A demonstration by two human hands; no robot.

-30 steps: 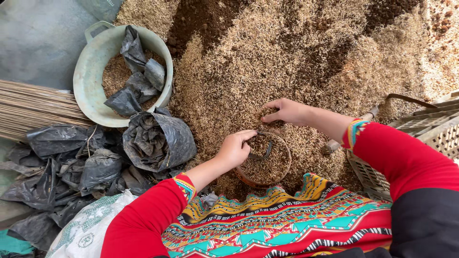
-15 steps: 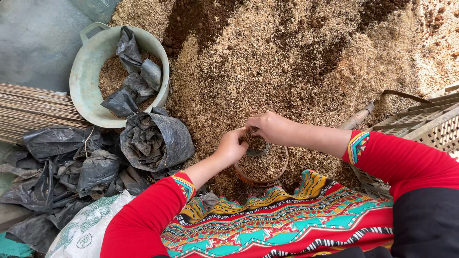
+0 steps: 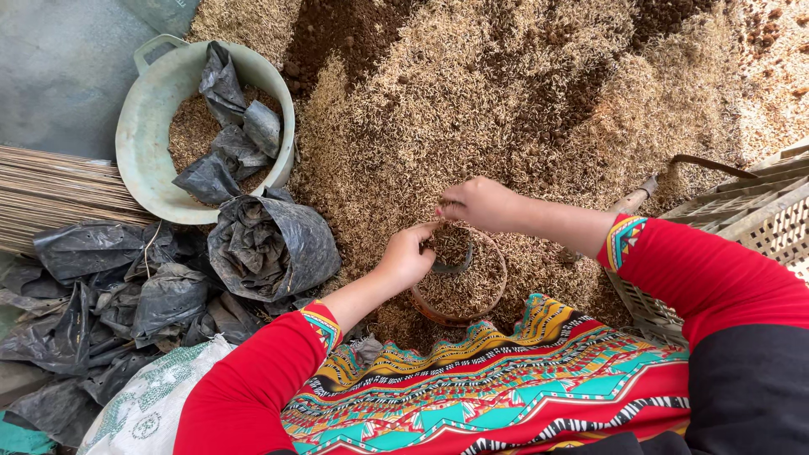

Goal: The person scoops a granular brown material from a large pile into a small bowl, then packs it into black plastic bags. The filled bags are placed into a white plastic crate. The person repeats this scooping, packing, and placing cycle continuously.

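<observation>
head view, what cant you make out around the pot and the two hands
- Brown pot, head view: near wall and base hidden by the patterned cloth.
- Right hand: fingers curl under, so any pinch is unseen.
- Left hand: palm faces away.
- Woven crate: cut off by the right edge.

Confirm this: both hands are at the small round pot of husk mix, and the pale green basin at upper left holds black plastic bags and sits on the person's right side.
One thing is wrong: the pale green basin sits on the person's left side, not the right, as the head view shows. The rest holds: the left hand and right hand are at the small round pot, and the basin holds black plastic bags.
</observation>
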